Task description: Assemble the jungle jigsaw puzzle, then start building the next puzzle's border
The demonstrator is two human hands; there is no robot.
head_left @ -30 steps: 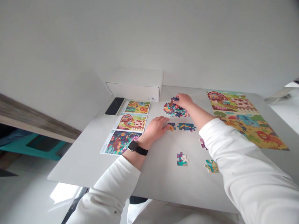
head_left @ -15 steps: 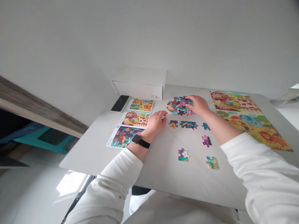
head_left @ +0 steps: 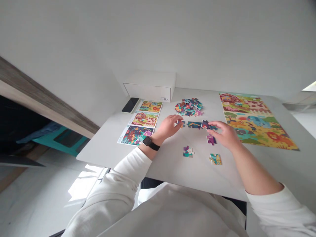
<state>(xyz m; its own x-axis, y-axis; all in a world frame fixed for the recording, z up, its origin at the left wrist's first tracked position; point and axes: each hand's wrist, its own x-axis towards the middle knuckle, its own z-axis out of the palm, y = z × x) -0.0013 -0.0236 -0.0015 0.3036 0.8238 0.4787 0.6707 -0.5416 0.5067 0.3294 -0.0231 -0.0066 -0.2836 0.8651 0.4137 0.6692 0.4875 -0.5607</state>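
Note:
My right hand (head_left: 221, 131) pinches a dark blue puzzle piece with a red patch (head_left: 204, 124) between thumb and fingers. That piece is at the right end of a dark blue joined strip (head_left: 194, 125); whether the two touch, I cannot tell. Another blue piece (head_left: 213, 127) is partly covered by the right fingers. My left hand (head_left: 171, 126) rests with bent, parted fingers over a piece with an orange figure (head_left: 182, 124), partly hiding it. Below lie a purple piece (head_left: 211, 140), a teal piece with a white animal (head_left: 188, 151) and a teal-yellow piece (head_left: 215, 159).
A heap of loose puzzle pieces (head_left: 189, 107) lies behind my hands. On the left are a picture sheet (head_left: 144, 120), a phone (head_left: 130, 105) and a white box (head_left: 149, 89). Two finished animal puzzles (head_left: 259, 121) cover the right side of the table (head_left: 168, 168).
My right hand has come from the heap toward me and right, bringing a puzzle piece to the strip. My left hand has shifted slightly right, over the orange-figure piece. The camera view has tilted slightly.

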